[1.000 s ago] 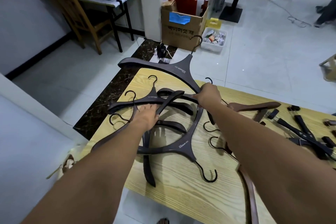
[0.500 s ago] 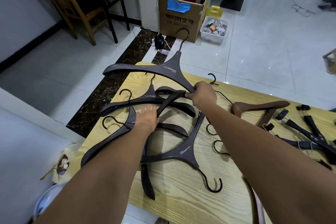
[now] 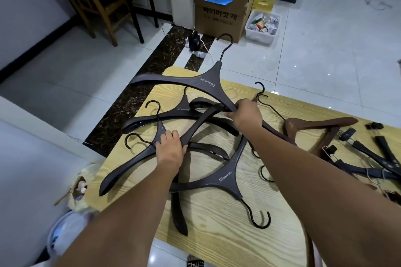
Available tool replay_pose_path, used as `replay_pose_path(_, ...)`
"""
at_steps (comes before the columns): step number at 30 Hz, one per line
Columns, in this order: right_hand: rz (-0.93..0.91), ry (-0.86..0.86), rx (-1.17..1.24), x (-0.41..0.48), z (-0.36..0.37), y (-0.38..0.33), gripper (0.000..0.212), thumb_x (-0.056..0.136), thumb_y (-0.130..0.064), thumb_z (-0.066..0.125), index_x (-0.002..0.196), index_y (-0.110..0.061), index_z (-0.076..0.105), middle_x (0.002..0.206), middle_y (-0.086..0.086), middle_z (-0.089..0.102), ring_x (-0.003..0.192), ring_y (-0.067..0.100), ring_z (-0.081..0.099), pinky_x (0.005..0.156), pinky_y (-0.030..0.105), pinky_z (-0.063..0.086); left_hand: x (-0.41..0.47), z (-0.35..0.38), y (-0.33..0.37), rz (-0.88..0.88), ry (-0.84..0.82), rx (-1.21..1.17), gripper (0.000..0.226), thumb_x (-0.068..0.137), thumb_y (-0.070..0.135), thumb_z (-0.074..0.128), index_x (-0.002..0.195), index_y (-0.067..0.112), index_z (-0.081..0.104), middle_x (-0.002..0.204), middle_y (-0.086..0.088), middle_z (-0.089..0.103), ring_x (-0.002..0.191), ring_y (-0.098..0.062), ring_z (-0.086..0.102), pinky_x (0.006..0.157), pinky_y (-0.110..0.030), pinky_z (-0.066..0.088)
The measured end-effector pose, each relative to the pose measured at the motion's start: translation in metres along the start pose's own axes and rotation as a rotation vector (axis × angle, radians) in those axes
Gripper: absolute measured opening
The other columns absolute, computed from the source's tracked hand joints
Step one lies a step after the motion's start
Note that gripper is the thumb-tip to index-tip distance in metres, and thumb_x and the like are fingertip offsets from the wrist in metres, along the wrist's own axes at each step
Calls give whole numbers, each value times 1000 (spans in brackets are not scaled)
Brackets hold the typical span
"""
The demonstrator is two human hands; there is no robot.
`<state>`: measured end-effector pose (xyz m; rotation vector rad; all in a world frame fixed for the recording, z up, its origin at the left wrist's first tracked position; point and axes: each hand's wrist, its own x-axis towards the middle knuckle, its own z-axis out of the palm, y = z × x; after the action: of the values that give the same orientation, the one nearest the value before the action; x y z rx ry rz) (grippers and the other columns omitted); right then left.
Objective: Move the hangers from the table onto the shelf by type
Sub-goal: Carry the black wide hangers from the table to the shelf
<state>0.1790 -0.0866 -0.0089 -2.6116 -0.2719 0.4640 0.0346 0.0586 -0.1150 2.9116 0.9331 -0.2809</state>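
The left hand (image 3: 170,150) has its fingers curled round two crossing arms in a pile of dark hangers (image 3: 183,110), just beside the neck of one whose black hook points away from the person. The right hand (image 3: 246,115) grips the lower arm of a large dark hanger (image 3: 208,81), whose other arm juts out past the far left corner of the table (image 3: 217,236) and whose hook points off toward the floor beyond. The pile lies over the left end of the light wood-grain table, its wide shoulders overlapping. One printed hanger (image 3: 225,180) lies nearest the front edge with its hook toward the person. To the right of the right forearm lies a red-brown wooden hanger (image 3: 321,123), and near the right edge a cluster of black clip hangers (image 3: 382,158). On the tiled floor past the table stand a cardboard box (image 3: 221,15), a white plastic bin (image 3: 261,36) of packets beside it, and a wooden chair (image 3: 86,0) farther left.
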Motion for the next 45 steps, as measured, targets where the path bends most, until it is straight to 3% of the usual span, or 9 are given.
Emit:
replay_pose_path(9,0,-31,-6,-6,14,0,28,86,-29,70,104,-9,64,90,11,64,87,31,63,68,33,47,-14,0,12,-158,-196,79,59,93,45,49,137,12,27,132,-14,42,117,-34,50,91,-42,40)
replay_pose_path(14,2,-22,15,-8,15,5,31,86,-28,70,111,-10,64,86,7,60,83,29,60,66,31,42,-20,3,11,-236,-288,160,77,92,26,57,148,18,5,138,-19,39,115,-36,50,92,-49,41)
replay_pose_path(17,12,-27,20,-10,17,7,30,86,-28,70,108,-8,64,85,8,59,85,31,62,65,32,42,-26,7,9,-260,-342,93,87,93,25,53,149,19,-13,141,-23,38,120,-38,48,93,-47,41)
replay_pose_path(24,18,-30,1,-13,16,7,29,85,-31,71,99,-7,63,83,8,59,85,31,63,64,32,42,-36,0,4,-266,-201,-417,81,90,3,56,150,24,6,137,-25,30,106,-36,56,89,-40,46)
replay_pose_path(29,3,-4,11,-17,11,2,27,85,-31,71,97,-8,63,80,6,59,74,28,57,63,32,41,-32,-19,9,-80,-66,-492,82,88,-7,52,149,32,13,130,-19,29,79,-26,54,79,-37,48)
replay_pose_path(36,-58,79,39,-28,-12,-7,28,85,-34,71,92,-8,63,78,6,58,73,27,54,63,30,37,-21,-53,12,59,33,-592,87,87,-4,58,148,36,11,128,-14,31,104,-32,56,93,-43,47)
replay_pose_path(41,-95,180,73,-38,-39,-17,30,86,-35,69,94,-7,63,79,6,57,74,28,54,62,30,35,-17,-82,11,92,193,-722,78,84,1,64,145,18,18,134,-14,36,118,-32,48,95,-39,42)
replay_pose_path(45,-113,283,65,-49,-56,-22,32,93,-36,60,99,-5,57,92,12,62,88,34,59,65,33,36,-10,-110,10,69,222,-765,72,83,2,66,142,5,24,140,-15,39,125,-29,47,104,-37,40)
